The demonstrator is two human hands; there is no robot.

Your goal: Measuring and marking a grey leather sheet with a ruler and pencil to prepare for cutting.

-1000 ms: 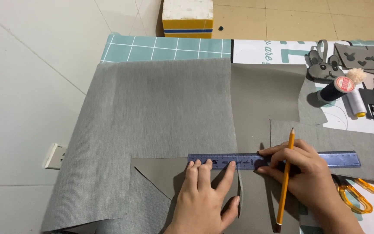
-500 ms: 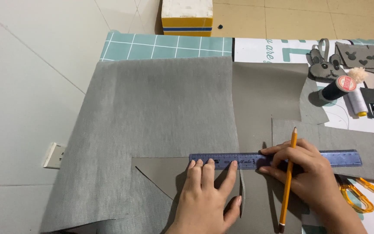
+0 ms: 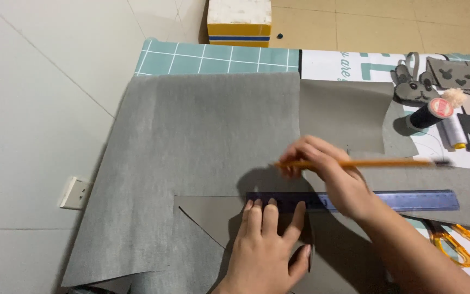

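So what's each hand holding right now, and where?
Right hand grips the pencil at its left end. Left hand holds nothing, pressing flat on the ruler.

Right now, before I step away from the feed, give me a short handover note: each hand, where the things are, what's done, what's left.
Left hand: flat, fingers spread, pressing the blue ruler onto the grey fabric.
Right hand: raised above the ruler, holding a yellow pencil nearly level, tip off the fabric.
Things: fabric lies spread over the teal cutting mat; orange-handled scissors sit below the ruler's right end; thread spools at far right.
Done: a section is already cut out of the fabric's lower edge.
Left: whether a line is drawn along the ruler cannot be told; the hands cover it.
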